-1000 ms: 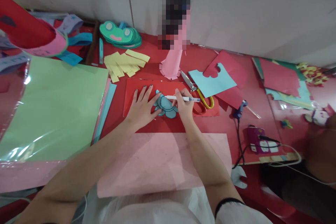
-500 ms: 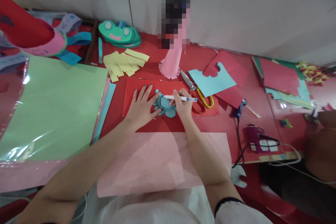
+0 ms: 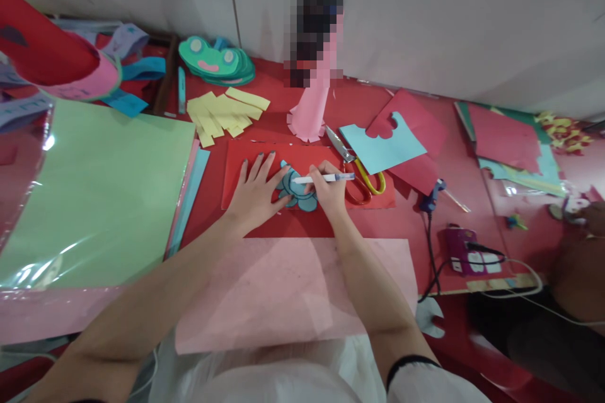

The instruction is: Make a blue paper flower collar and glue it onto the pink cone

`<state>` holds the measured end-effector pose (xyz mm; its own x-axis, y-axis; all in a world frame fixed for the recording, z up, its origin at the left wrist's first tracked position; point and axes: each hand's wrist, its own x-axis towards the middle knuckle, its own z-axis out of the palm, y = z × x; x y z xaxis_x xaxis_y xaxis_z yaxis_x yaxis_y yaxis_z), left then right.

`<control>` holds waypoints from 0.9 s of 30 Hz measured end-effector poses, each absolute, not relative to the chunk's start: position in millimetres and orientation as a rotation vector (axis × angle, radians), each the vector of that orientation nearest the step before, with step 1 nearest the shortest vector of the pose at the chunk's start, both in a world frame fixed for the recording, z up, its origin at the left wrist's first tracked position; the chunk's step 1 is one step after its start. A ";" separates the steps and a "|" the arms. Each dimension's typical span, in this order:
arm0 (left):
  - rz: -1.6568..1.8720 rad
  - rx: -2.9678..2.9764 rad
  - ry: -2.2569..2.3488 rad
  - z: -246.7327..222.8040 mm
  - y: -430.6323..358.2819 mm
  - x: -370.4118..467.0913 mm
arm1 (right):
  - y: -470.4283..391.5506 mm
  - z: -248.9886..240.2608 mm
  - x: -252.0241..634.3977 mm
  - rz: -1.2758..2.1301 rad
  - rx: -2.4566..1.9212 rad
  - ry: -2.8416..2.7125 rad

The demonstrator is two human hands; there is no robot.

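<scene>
A blue paper cut-out point(image 3: 307, 203) with dark lines along its edges lies on a red sheet point(image 3: 236, 164) on the table. My left hand point(image 3: 255, 195) rests flat with spread fingers, its thumb and index finger at the cut-out's left side. A white pen point(image 3: 326, 178) is pinched in my right hand point(image 3: 329, 189), its tip over the upper part of the cut-out. Just right of that hand are scissors point(image 3: 362, 176) with yellow and red handles. Pink paper point(image 3: 293, 289) lies beneath my forearms.
Green sheets in plastic point(image 3: 108, 195) lie left. Behind are yellow strips point(image 3: 222, 114), frog cut-outs point(image 3: 217, 66) and a pink paper cone point(image 3: 309, 116). Cut blue paper point(image 3: 387, 145), a plug point(image 3: 431, 195) and a purple box point(image 3: 466, 249) are right, near another person's arm point(image 3: 579, 271).
The pen tip has shifted slightly left and down over the blue cut-out. My left hand stays in place. The other person's arm at the right has moved a little.
</scene>
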<state>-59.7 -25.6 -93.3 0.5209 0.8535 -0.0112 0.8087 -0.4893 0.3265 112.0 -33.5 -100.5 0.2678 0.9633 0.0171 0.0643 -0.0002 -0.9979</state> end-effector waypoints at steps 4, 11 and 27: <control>0.270 2.434 1.377 -92.8 -23.6 -60.6 | -33.1 -100.1 114.6 0.969 -1.334 -0.930; 0.429 2.127 1.244 -89.5 -2.2 -73.2 | -31.0 -96.1 135.6 0.392 -1.369 -0.992; 0.504 2.300 1.455 -93.0 -15.8 -54.9 | -29.3 -104.0 158.2 0.240 -1.764 -1.001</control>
